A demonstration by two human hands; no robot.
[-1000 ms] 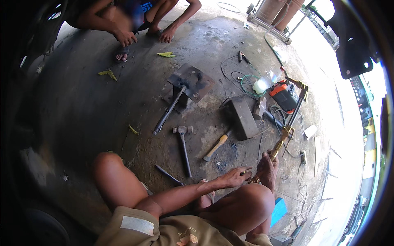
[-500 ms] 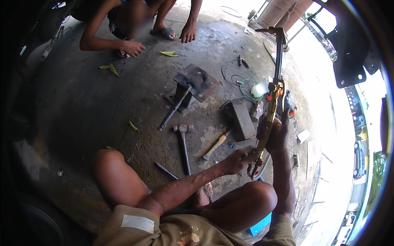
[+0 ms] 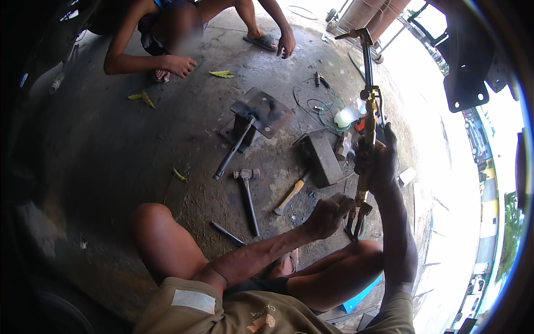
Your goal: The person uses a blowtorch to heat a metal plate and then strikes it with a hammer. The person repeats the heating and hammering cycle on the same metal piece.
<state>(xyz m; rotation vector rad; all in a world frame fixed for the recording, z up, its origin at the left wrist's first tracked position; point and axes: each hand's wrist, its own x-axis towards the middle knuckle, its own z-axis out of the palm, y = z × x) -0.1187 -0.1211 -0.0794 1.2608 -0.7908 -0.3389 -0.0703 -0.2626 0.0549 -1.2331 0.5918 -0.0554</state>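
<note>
A brass cutting torch (image 3: pixel 367 65) with a dark tube and an angled tip stands nearly upright on the right. My right hand (image 3: pixel 380 167) wraps round its handle at mid-length. At the torch's lower end, my left hand (image 3: pixel 325 217) is closed, its curled fingertips at a valve knob that they mostly cover. Hoses run down from that end beside my knee. On the ground left of the torch are a rectangular steel block (image 3: pixel 325 158) and a tool with a wooden handle (image 3: pixel 292 196). Farther left lies a hammer (image 3: pixel 250 197).
A steel plate assembly (image 3: pixel 261 114) with a rod (image 3: pixel 233 150) leaning on it stands ahead. Another person's hand (image 3: pixel 181 65) shows at the far left. Thin cables (image 3: pixel 318 108) coil near a pale bottle (image 3: pixel 345 117). A black metal bracket (image 3: pixel 466 94) hangs at upper right.
The torch's tip has shifted slightly left and the torch stands more upright. My left hand has turned slightly at the torch's lower end. The other person's foot and one hand have moved right.
</note>
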